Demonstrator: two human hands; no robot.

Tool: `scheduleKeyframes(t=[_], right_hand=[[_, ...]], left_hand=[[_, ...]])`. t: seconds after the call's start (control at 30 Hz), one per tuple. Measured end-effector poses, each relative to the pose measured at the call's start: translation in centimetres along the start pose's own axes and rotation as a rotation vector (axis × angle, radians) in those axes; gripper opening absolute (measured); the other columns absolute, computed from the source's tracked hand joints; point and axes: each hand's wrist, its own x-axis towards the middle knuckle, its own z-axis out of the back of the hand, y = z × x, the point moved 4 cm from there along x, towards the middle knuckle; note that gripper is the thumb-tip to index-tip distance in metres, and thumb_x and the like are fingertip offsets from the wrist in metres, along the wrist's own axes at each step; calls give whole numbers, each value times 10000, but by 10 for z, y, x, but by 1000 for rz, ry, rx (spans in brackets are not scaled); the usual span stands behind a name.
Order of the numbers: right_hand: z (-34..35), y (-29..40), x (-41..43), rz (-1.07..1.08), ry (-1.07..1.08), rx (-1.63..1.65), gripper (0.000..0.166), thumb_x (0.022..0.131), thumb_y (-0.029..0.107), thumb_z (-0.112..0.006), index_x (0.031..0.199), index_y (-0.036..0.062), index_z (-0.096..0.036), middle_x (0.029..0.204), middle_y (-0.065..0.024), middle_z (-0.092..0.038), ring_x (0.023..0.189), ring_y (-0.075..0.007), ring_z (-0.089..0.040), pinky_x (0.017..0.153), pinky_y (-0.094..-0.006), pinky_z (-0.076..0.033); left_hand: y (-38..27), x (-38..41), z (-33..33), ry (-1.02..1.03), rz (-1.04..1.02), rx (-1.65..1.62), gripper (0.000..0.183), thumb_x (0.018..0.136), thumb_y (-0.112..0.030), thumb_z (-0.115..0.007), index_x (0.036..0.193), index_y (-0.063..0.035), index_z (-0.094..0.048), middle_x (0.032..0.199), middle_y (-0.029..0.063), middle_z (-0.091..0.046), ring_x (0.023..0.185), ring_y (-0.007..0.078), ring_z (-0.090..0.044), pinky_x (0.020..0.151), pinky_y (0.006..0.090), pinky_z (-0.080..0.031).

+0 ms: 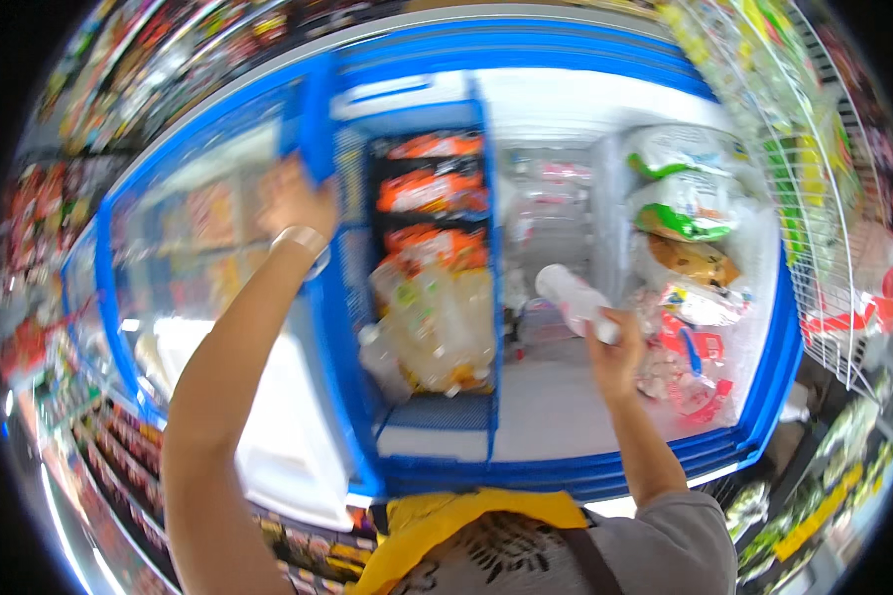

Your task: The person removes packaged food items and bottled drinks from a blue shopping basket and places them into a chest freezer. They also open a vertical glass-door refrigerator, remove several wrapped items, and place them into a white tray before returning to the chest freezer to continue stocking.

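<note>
A blue-framed chest freezer (580,468) stands before me, its right part uncovered. My right hand (616,346) grips a white bottle (569,294) by its capped end over the freezer's inside. My left hand (298,197), blurred, lies at the blue frame of the sliding glass lid (186,216) on the left; whether its fingers grip the frame I cannot tell. Orange-and-black packets (431,190) and clear bags with pale contents (439,320) fill a blue basket between the hands. Packs with pink print lie deep in the middle.
White-and-green bags (688,204), a brown bag (692,260) and red-and-white packages (692,364) are stacked along the freezer's right side. A white wire rack (818,223) holding packets stands close at the right. Store shelves line the left and the lower right. A white panel (290,424) is at lower left.
</note>
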Motion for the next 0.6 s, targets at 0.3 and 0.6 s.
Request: scheduleKeyframes(t=[0.3,0.6], right_hand=[[56,219,-92,320,320,537,351,732,142,-661,989,5,-467,847,-91,-468,766,-202,-468,687,-336,-387],[-159,346,-227,166,859,485,326,812,259,-642,918,24,-443,626,-160,-554,516,-270,-568,461,-358,-418]], left_hand=[[-3,-3,151,356,-374,-388,765,801,-582,-474,1328,-38,-366,1332,205,-398,1246,337,-366,1014,371,-318],[107,-76,201,163,-605,-245,504,802,-360,-587,1205,-72,-493,1193,176,-516,1117,332,-480,955,364,-373]])
